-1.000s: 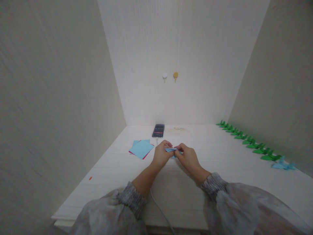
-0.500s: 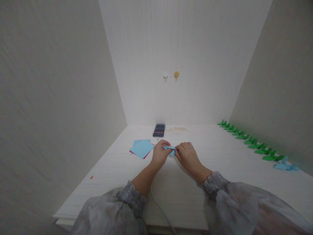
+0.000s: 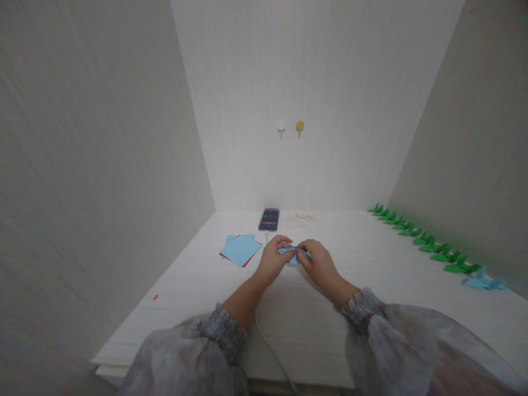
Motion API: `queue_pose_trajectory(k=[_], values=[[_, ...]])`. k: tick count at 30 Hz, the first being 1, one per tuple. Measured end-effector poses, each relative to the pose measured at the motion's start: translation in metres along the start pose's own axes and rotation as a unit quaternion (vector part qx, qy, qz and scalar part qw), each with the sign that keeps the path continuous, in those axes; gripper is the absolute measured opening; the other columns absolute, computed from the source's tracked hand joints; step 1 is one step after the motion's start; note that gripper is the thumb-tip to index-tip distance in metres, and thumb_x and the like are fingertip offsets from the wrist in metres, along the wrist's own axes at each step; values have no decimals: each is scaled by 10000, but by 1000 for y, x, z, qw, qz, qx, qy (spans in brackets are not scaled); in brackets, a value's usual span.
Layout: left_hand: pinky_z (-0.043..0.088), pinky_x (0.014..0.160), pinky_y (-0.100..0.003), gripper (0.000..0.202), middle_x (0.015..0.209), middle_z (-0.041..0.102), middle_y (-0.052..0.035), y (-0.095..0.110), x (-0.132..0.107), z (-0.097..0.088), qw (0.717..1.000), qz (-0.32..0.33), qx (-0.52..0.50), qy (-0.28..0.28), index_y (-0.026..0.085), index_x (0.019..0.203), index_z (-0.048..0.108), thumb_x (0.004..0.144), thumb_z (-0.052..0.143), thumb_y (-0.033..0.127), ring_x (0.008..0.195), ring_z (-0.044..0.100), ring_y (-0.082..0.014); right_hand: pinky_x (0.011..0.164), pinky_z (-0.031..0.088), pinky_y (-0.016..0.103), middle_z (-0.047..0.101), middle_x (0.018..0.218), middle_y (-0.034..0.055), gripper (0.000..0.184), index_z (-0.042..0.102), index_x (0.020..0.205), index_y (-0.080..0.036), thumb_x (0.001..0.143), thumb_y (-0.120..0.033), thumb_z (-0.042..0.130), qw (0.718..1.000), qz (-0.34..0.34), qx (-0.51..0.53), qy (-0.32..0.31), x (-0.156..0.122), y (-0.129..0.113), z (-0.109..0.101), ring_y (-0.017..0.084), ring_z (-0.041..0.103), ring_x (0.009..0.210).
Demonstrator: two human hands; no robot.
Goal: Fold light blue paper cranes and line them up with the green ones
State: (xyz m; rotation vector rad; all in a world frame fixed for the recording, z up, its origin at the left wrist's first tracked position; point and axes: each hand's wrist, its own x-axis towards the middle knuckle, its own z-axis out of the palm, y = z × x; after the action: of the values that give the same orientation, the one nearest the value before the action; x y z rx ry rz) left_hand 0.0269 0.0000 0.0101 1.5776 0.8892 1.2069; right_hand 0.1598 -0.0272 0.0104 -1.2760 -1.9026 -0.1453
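A small folded piece of light blue paper (image 3: pixel 293 259) is pinched between my two hands above the middle of the table. My left hand (image 3: pixel 274 257) grips its left side, thumb toward me and fingers behind. On the right side, my right hand (image 3: pixel 318 260) pinches the paper with thumb and fingertips close to the left hand's fingertips. Much of the paper is hidden by the fingers, so its exact folds cannot be made out. Left of my hands lies a loose stack of square paper sheets (image 3: pixel 241 251), light blue on top with red edges showing beneath.
A phone (image 3: pixel 269 219) with a cable (image 3: pixel 268 344) sits near the back wall. Along the right wall runs a row of green folded paper figures (image 3: pixel 427 240), ending in a light blue one (image 3: pixel 484 280). A small orange scrap (image 3: pixel 155 297) lies at left. Two hooks (image 3: pixel 300 127) hang on the wall.
My right-hand fingertips have shifted along the paper's upper edge, closer to my left fingers, and more blue paper shows below them. Both hands still hold it. The view has moved slightly.
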Motion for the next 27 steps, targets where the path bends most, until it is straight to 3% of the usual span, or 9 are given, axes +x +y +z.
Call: queue_pose_trajectory(k=[4,11,16,23,27], values=[[426,567,-218,267,810,611,-53,0,-1,1,1000,-12,21,-13,148,880,477,631,565,189,612,554,-104,601,375,239,556,670,40,145,557,696,-150,733,-205,428,997,48,62,5,1,-3,1,143,496,642],[441,635,-236,245,812,641,-23,5,-3,-1,987,50,153,-6,183,892,510,655,486,126,703,579,-124,479,323,211,529,557,6,151,534,638,-158,695,-272,453,990,128,62,-7,3,-4,4,120,465,513],[450,637,-231,280,834,641,-30,9,-6,-1,985,40,166,-14,180,908,507,640,482,105,722,585,-126,467,298,202,514,539,-6,158,513,636,-162,711,-258,413,984,138,89,-61,2,-7,4,111,450,500],[453,633,-230,288,831,639,-40,12,-7,0,982,35,184,-10,172,900,511,631,467,78,744,583,-132,449,267,195,444,496,-28,112,429,582,-170,686,-212,422,987,132,60,-64,4,-10,3,102,411,477],[452,635,-225,290,830,638,-28,9,-6,-1,981,42,188,-9,180,898,506,632,464,73,740,582,-124,503,312,205,509,589,-4,61,486,692,-161,688,-187,431,991,104,44,-72,4,-10,1,114,451,537]])
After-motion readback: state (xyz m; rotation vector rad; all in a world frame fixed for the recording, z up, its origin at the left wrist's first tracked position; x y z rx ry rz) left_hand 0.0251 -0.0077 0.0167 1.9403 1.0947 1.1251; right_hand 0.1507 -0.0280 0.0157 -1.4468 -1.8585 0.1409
